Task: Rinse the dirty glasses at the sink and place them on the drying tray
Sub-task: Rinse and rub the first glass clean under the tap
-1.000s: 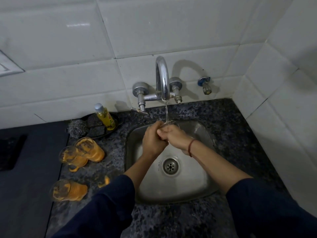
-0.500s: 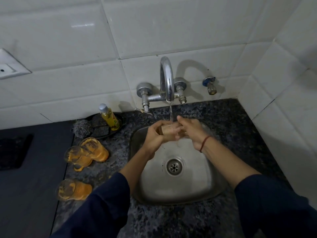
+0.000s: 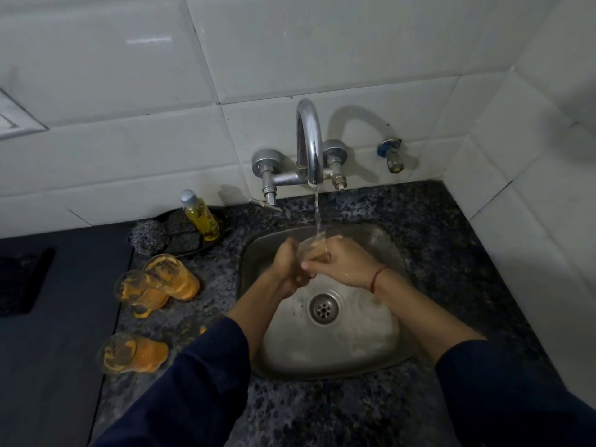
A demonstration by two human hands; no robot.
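Over the steel sink point(image 3: 371, 353) both my hands hold one clear glass point(image 3: 312, 248) under the running water from the chrome tap point(image 3: 310, 146). My left hand point(image 3: 288, 266) grips it from the left, my right hand point(image 3: 342, 264) from the right, fingers curled round it. Much of the glass is hidden by my fingers. Three dirty glasses smeared orange lie on the counter to the left: two together point(image 3: 171, 275) point(image 3: 138, 290) and one nearer me point(image 3: 132, 351). No drying tray shows.
A yellow dish-soap bottle point(image 3: 201, 217) stands on a dark dish point(image 3: 171, 250) with scrub pads and steel wool point(image 3: 149, 237) at the back left. A small valve point(image 3: 392, 154) juts from the tiled wall. Speckled granite counter point(image 3: 435, 240) surrounds the sink; a white wall closes the right side.
The glass has stayed under the stream while my hands shifted round it, the right hand turning over it. The camera view moved slightly.
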